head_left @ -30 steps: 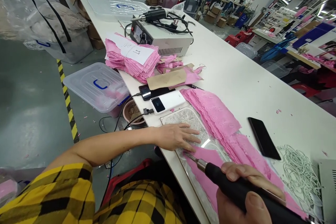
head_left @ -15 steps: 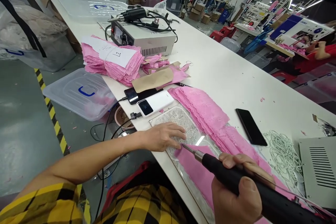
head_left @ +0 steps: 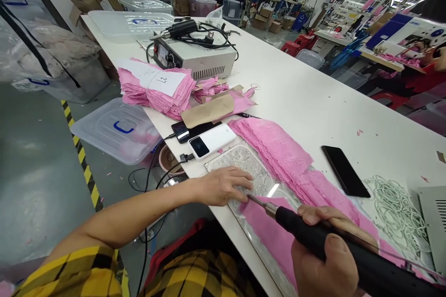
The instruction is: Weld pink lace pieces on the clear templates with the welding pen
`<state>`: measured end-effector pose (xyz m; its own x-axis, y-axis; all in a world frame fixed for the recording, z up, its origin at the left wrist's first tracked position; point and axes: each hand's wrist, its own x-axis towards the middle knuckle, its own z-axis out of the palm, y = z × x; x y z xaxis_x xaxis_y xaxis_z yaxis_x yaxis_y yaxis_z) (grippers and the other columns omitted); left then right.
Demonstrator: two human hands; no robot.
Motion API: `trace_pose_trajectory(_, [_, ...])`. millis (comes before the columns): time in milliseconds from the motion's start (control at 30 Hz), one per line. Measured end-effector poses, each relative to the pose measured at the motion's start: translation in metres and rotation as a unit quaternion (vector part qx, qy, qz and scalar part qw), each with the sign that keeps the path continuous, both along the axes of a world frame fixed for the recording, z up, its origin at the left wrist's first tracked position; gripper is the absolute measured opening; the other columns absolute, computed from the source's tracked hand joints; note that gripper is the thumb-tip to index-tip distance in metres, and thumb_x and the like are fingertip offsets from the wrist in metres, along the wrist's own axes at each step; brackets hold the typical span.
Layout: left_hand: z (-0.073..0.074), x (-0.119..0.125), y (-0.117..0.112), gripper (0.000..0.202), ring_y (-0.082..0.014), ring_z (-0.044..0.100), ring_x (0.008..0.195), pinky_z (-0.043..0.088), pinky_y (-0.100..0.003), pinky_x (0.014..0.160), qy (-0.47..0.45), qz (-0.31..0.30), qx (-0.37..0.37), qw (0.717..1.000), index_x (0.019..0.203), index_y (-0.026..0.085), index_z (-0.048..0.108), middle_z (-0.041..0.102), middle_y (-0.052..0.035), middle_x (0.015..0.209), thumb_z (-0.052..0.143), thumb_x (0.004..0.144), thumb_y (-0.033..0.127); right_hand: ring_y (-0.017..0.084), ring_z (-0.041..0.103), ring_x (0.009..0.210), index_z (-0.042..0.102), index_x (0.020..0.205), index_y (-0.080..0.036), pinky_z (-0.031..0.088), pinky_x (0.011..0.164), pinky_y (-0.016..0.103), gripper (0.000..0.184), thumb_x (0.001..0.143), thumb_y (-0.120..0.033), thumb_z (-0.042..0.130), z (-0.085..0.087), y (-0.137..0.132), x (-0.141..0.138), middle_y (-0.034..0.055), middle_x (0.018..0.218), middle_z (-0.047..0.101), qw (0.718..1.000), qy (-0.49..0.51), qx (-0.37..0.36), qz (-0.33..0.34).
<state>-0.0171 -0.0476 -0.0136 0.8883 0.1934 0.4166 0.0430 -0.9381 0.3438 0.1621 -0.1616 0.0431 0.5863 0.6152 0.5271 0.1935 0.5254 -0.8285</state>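
My left hand (head_left: 226,185) rests at the near table edge, over a plate covered in pale grit. Its fingers are stretched and apart, and the lowest fingertip touches the corner of a flat pink fabric piece (head_left: 266,229). In my right hand (head_left: 327,250) is a thick black handheld tool (head_left: 303,227), gripped with the thumb on top. The tool's slim metal tip (head_left: 258,202) points left and meets the fabric corner close to my left fingertip. Whether the tip presses on the cloth I cannot tell. Beyond it lies a stack of pink lace-edged pieces (head_left: 278,148).
A white power bank (head_left: 218,137), a black phone (head_left: 344,171) and pale green cord (head_left: 393,204) lie around the work. Farther back are a tied pink bundle (head_left: 156,95) and a control box (head_left: 209,58) carrying another tool. Cables (head_left: 148,232) hang beside the table.
The view has shifted a little, so the scene sits slightly farther right and lower. Both hands, the tool tip and the fabric corner keep nearly the same places relative to each other.
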Motion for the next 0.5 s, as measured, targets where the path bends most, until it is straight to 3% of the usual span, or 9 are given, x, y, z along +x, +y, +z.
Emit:
trace_pose_trajectory(167, [-0.001, -0.001, 0.000, 0.037, -0.0228, 0.058, 0.118, 0.049, -0.037, 0.099, -0.063, 0.000, -0.003, 0.998, 0.095, 0.020, 0.070, 0.071, -0.0085, 0.108, 0.046, 0.077, -0.001, 0.012, 0.048, 0.059, 0.053, 0.076, -0.019, 0.047, 0.063, 0.036, 0.012, 0.064, -0.022, 0.052, 0.013, -0.009, 0.019, -0.0006, 0.075, 0.054, 0.994, 0.052, 0.001, -0.093])
trace_pose_trajectory(300, [0.008, 0.006, -0.002, 0.036, -0.0223, 0.061, 0.112, 0.050, -0.037, 0.095, -0.131, -0.002, -0.011, 0.991, 0.099, 0.017, 0.067, 0.072, -0.0089, 0.102, 0.044, 0.078, 0.000, 0.012, 0.048, 0.058, 0.053, 0.075, -0.018, 0.046, 0.062, 0.035, 0.014, 0.062, -0.023, 0.052, 0.017, -0.016, 0.051, -0.0004, 0.074, 0.053, 0.984, 0.076, 0.007, -0.162])
trace_pose_trajectory(500, [0.018, 0.036, -0.013, 0.027, -0.0240, 0.059, 0.115, 0.044, -0.040, 0.100, -0.063, -0.048, 0.025, 0.997, 0.106, 0.015, 0.068, 0.070, -0.0084, 0.116, 0.049, 0.087, 0.010, 0.011, 0.051, 0.061, 0.055, 0.080, -0.017, 0.048, 0.069, 0.036, 0.014, 0.067, -0.023, 0.055, 0.012, -0.017, 0.068, -0.0008, 0.080, 0.055, 0.980, 0.088, 0.004, -0.179])
